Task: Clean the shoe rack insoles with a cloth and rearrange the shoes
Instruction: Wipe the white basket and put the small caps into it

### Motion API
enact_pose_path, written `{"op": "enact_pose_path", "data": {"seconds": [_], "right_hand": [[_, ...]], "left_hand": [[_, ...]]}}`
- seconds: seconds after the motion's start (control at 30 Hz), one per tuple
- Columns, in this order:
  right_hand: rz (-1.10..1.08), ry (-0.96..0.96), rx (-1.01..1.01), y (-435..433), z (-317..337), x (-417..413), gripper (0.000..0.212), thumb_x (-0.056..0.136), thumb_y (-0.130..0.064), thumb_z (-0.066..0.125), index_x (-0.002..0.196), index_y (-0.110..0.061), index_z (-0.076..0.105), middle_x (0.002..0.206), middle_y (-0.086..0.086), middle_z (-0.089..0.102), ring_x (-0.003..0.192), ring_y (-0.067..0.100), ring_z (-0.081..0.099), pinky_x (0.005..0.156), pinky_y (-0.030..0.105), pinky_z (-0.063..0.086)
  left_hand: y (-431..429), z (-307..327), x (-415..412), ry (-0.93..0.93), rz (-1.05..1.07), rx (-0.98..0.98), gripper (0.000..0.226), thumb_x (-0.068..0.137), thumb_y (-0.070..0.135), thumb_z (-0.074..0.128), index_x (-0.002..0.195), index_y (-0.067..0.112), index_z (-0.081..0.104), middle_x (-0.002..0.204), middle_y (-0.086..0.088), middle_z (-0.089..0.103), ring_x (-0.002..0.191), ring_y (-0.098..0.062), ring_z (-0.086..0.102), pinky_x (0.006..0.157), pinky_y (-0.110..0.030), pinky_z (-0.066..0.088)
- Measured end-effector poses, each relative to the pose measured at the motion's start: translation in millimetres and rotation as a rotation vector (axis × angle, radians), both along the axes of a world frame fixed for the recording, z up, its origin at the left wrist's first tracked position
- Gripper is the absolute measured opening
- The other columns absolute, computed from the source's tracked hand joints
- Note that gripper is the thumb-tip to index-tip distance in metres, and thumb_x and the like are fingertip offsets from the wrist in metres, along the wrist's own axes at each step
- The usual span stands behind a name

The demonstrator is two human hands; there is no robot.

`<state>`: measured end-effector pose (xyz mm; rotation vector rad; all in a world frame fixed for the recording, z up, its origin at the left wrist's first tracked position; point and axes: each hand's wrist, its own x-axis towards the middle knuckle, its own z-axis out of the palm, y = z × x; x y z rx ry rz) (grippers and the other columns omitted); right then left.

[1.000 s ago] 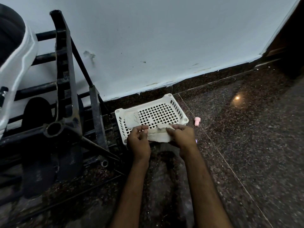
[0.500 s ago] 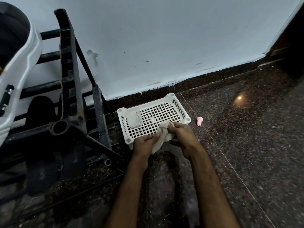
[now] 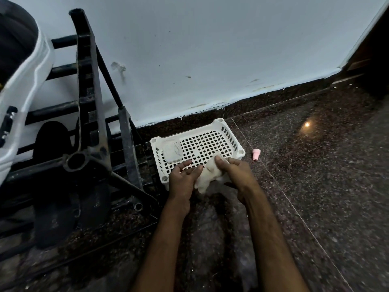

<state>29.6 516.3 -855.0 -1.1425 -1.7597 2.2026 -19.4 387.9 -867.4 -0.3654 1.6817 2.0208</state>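
over the near edge of the white perforated plastic basket [image 3: 230, 137], beside the black shoe rack [image 3: 88, 85]: right hand [image 3: 236, 174] grips the crumpled off-white cloth [image 3: 207, 177]; left hand [image 3: 182, 178], fingers nearly straight, touches it. risk: the loose bunch may slip onto the gritty floor [image 3: 315, 186].

Cloth [image 3: 207, 175] partly hidden under right hand [image 3: 235, 173]; rack [image 3: 88, 81] cut left.

Wall [image 3: 210, 49]: pale paint, small scuffs and dark specks, ragged paint edge at the bottom.
Skirting [image 3: 263, 100]: dark speckled stone strip under the wall.
Floor [image 3: 315, 186]: dark polished speckled stone, crossed by thin pale joint lines.
Light: dim, with one small warm glare spot [image 3: 307, 124] on the floor.
Far right: dark wooden frame [image 3: 370, 55].
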Motion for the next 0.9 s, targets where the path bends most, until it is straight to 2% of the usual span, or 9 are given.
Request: {"op": "enact_pose_path", "data": {"seconds": [0.17,0.27,0.33,0.47,0.5,0.57,0.63,0.77,0.9], "right_hand": [[-0.154,0.055,0.015,0.6,-5.8,-6.2,0.023,0.085,-0.03,0.072,0.076,-0.009,0.075,0.084,0.017,0.075,0.078,0.03,0.069,0.081,0.049,0.058],[-0.301,0.049,-0.025,-0.2,-10.2,-8.1,0.017,0.09,-0.018,0.069,0.082,-0.004,0.073,0.08,0.013,0.074,0.072,0.025,0.068,0.074,0.042,0.058],[-0.323,0.072,0.003,-1.8,-14.4,-7.9,0.019,0.092,-0.021,0.067,0.086,-0.004,0.074,0.081,0.012,0.074,0.074,0.024,0.068,0.076,0.043,0.058],[-0.02,0.111,0.127,2.6,-3.7,-5.4,0.022,0.091,-0.028,0.068,0.087,-0.008,0.073,0.083,0.01,0.073,0.075,0.02,0.068,0.067,0.03,0.057],[0.074,0.122,0.116,5.6,0.6,-5.6,0.024,0.091,-0.026,0.069,0.091,-0.002,0.071,0.082,0.012,0.072,0.073,0.019,0.066,0.064,0.027,0.056],[0.214,0.104,0.072,10.6,5.1,-7.3,0.032,0.087,-0.025,0.073,0.099,0.005,0.069,0.088,0.017,0.072,0.078,0.021,0.066,0.072,0.032,0.057],[0.245,0.064,0.018,11.5,5.0,-9.5,0.039,0.083,-0.026,0.077,0.105,0.005,0.068,0.099,0.022,0.073,0.085,0.025,0.068,0.083,0.042,0.057],[0.112,0.075,-0.185,10.6,2.6,-2.6,0.03,0.084,-0.012,0.075,0.106,0.005,0.065,0.095,0.022,0.071,0.072,0.024,0.069,0.063,0.032,0.06],[-0.032,0.179,-0.329,12.9,-1.4,5.8,0.023,0.085,0.0,0.069,0.107,0.001,0.064,0.09,0.019,0.071,0.069,0.022,0.069,0.059,0.03,0.06]], "left_hand": [[1.8,-0.9,3.4,-0.018,0.07,0.092,0.03,0.088,-0.003,0.066,0.117,0.004,0.062,0.083,-0.008,0.068,0.072,-0.017,0.065,0.069,-0.031,0.057],[8.2,-2.3,7.3,-0.001,0.09,0.075,0.03,0.09,-0.004,0.063,0.119,0.001,0.062,0.081,-0.006,0.065,0.07,-0.015,0.061,0.077,-0.036,0.055],[8.4,1.1,10.6,0.023,0.036,0.034,0.029,0.092,-0.001,0.062,0.122,0.0,0.062,0.082,-0.006,0.065,0.072,-0.016,0.062,0.083,-0.04,0.055],[-0.7,15.7,7.0,0.015,-0.337,-0.062,0.038,0.097,0.039,0.057,0.115,0.008,0.069,0.102,-0.005,0.074,0.089,-0.014,0.069,0.076,-0.029,0.057],[-2.6,17.1,5.4,0.016,-0.426,-0.068,0.041,0.096,0.045,0.055,0.111,0.01,0.07,0.102,-0.002,0.075,0.089,-0.011,0.07,0.073,-0.024,0.056],[-3.7,15.8,5.5,0.01,-0.513,-0.031,0.035,0.096,0.04,0.056,0.105,0.01,0.071,0.1,-0.002,0.074,0.086,-0.007,0.069,0.07,-0.018,0.054],[-3.3,14.9,8.5,-0.03,-0.474,0.053,0.024,0.097,0.029,0.057,0.099,0.009,0.069,0.097,-0.005,0.075,0.083,-0.01,0.071,0.068,-0.019,0.055],[-3.6,11.7,12.0,-0.095,-0.32,0.161,0.023,0.096,0.025,0.059,0.101,0.005,0.069,0.095,-0.012,0.075,0.079,-0.018,0.073,0.068,-0.026,0.06],[-3.5,11.1,8.8,-0.068,-0.211,0.189,0.04,0.088,0.025,0.067,0.114,-0.006,0.065,0.105,-0.018,0.073,0.085,-0.023,0.073,0.071,-0.029,0.06]]}}
